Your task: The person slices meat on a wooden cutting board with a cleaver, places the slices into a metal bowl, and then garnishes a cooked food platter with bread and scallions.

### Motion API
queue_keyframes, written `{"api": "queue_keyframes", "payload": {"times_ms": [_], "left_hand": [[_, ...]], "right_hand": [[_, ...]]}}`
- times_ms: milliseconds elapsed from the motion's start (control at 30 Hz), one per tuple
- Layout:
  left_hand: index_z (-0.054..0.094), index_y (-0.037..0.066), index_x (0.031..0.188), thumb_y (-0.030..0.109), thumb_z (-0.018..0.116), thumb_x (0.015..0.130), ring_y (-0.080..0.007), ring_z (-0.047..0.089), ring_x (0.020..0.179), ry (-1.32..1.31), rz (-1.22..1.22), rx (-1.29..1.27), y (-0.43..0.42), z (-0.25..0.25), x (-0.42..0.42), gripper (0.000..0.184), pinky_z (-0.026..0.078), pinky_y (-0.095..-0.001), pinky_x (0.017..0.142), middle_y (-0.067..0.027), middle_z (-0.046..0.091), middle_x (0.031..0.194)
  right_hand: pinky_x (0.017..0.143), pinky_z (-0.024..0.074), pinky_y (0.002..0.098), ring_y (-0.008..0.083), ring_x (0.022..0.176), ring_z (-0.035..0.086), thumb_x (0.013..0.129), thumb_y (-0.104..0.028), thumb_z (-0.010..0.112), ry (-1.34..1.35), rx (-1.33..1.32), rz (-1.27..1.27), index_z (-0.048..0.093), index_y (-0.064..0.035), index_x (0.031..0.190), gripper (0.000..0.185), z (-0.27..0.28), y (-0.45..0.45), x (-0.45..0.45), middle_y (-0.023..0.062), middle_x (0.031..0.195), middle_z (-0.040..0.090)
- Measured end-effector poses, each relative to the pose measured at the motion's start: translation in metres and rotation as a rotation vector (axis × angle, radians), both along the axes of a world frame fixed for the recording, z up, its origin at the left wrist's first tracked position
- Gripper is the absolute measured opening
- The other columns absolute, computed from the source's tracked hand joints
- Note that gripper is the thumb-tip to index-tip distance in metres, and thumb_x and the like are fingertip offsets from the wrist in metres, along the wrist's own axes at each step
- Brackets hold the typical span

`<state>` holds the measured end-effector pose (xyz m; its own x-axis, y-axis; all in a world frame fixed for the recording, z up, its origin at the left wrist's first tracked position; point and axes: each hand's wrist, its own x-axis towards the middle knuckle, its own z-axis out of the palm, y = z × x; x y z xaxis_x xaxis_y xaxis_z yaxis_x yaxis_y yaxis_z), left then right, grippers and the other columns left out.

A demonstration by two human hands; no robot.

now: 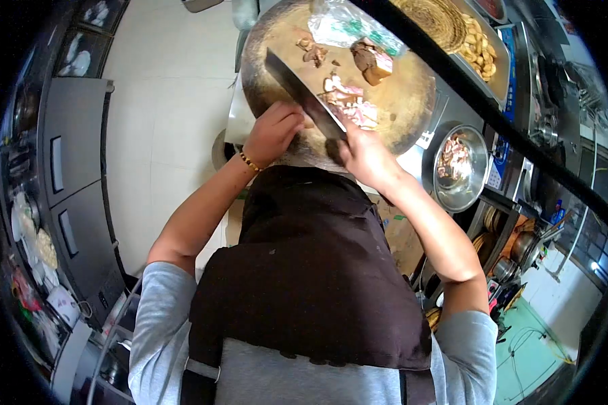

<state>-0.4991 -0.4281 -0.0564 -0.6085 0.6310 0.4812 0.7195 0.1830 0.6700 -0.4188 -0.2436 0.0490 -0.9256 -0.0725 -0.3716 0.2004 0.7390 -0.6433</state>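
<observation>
My right hand (370,158) is wrapped round the handle of a kitchen knife (305,96) with a long, wide blade. The blade slants across the round wooden chopping board (412,101), its tip toward the upper left. Close to the blade's left side is my left hand (275,133), fingers curled together at the board's near edge. What its fingertips pinch, if anything, is mostly hidden. Right of the blade lie cut pieces of pink and white meat (352,104). Farther back are a browned meat chunk (373,61), small brown scraps (312,51) and a clear plastic bag (341,25).
Right of the board stands a metal bowl (461,169) with cut meat in it. A tray of yellowish pieces (478,50) and a woven round mat (432,23) are at the upper right. A dark bar (479,101) crosses the view there. Grey cabinets (74,148) line the left.
</observation>
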Motion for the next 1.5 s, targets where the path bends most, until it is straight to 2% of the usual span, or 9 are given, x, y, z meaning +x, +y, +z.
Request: {"api": "queue_keyframes", "payload": {"times_ms": [100,400,600,700,800,933,1067,1300,1500], "left_hand": [[0.055,0.000,0.085,0.002,0.061,0.073,-0.0286,0.054,0.080,0.017,-0.002,-0.026,-0.001,-0.005,0.004,0.014,0.046,-0.0351,0.072,-0.0109,0.057,0.090],[0.054,0.001,0.081,0.001,0.060,0.071,-0.0270,0.055,0.080,0.031,-0.017,0.096,0.002,-0.002,0.005,0.012,0.047,-0.0338,0.072,-0.0098,0.056,0.089],[0.054,0.001,0.079,0.001,0.062,0.070,-0.0270,0.054,0.077,0.086,0.035,-0.072,0.000,0.000,0.008,0.012,0.046,-0.0334,0.070,-0.0094,0.056,0.085],[0.054,0.001,0.078,0.002,0.062,0.070,-0.0271,0.054,0.077,0.105,0.063,-0.014,0.001,-0.004,0.012,0.012,0.046,-0.0336,0.070,-0.0093,0.056,0.085],[0.053,0.001,0.078,0.002,0.062,0.070,-0.0268,0.054,0.076,0.107,0.086,0.049,0.002,-0.001,0.012,0.012,0.046,-0.0337,0.069,-0.0093,0.056,0.085],[0.054,0.002,0.078,0.002,0.062,0.069,-0.0264,0.055,0.076,0.119,0.086,0.050,0.001,-0.001,0.010,0.012,0.047,-0.0337,0.069,-0.0096,0.056,0.085],[0.054,0.002,0.078,0.000,0.061,0.069,-0.0261,0.055,0.080,0.177,0.034,0.002,-0.004,0.001,0.011,0.011,0.047,-0.0343,0.071,-0.0094,0.056,0.085],[0.055,0.002,0.079,0.001,0.060,0.070,-0.0258,0.055,0.082,0.176,0.090,0.012,-0.002,-0.007,0.011,0.010,0.046,-0.0333,0.073,-0.0086,0.055,0.085],[0.056,0.002,0.080,0.001,0.058,0.071,-0.0264,0.054,0.085,0.098,0.050,0.025,-0.003,-0.005,0.012,0.009,0.045,-0.0340,0.075,-0.0095,0.056,0.088]], "right_hand": [[0.072,0.0442,0.0456,0.0435,0.084,0.057,0.081,-0.004,0.052,-0.085,0.083,0.048,0.046,0.0039,0.111,0.032,0.029,0.001,0.005,0.0301,0.079,0.057],[0.062,0.0454,0.0475,0.0450,0.075,0.057,0.081,-0.005,0.052,0.098,0.106,-0.001,0.042,0.0036,0.114,0.036,-0.018,-0.015,0.010,0.0295,0.072,0.056],[0.069,0.0449,0.0464,0.0443,0.081,0.056,0.081,-0.005,0.052,0.050,0.095,0.006,0.044,0.0020,0.111,0.032,-0.004,-0.001,0.008,0.0295,0.076,0.056],[0.071,0.0458,0.0446,0.0429,0.082,0.057,0.081,-0.004,0.051,-0.061,0.076,0.051,0.047,0.0036,0.106,0.027,0.027,0.006,0.016,0.0298,0.076,0.056],[0.070,0.0463,0.0444,0.0428,0.082,0.058,0.081,-0.004,0.052,-0.141,0.096,0.024,0.047,0.0045,0.107,0.028,0.016,0.000,0.017,0.0301,0.076,0.056],[0.068,0.0463,0.0454,0.0442,0.080,0.057,0.080,-0.005,0.052,0.057,0.159,0.015,0.045,0.0043,0.108,0.030,-0.022,-0.017,0.008,0.0301,0.076,0.057],[0.068,0.0459,0.0458,0.0443,0.079,0.057,0.080,-0.006,0.053,0.205,0.134,0.035,0.046,0.0036,0.108,0.031,-0.029,-0.011,0.009,0.0300,0.075,0.057],[0.070,0.0461,0.0447,0.0419,0.082,0.059,0.080,-0.004,0.053,-0.137,0.197,0.091,0.046,0.0031,0.111,0.033,0.022,0.004,0.011,0.0292,0.077,0.057],[0.070,0.0462,0.0457,0.0446,0.082,0.056,0.080,-0.005,0.052,0.050,0.222,0.080,0.045,0.0018,0.110,0.031,-0.024,-0.019,0.001,0.0296,0.079,0.057]]}}
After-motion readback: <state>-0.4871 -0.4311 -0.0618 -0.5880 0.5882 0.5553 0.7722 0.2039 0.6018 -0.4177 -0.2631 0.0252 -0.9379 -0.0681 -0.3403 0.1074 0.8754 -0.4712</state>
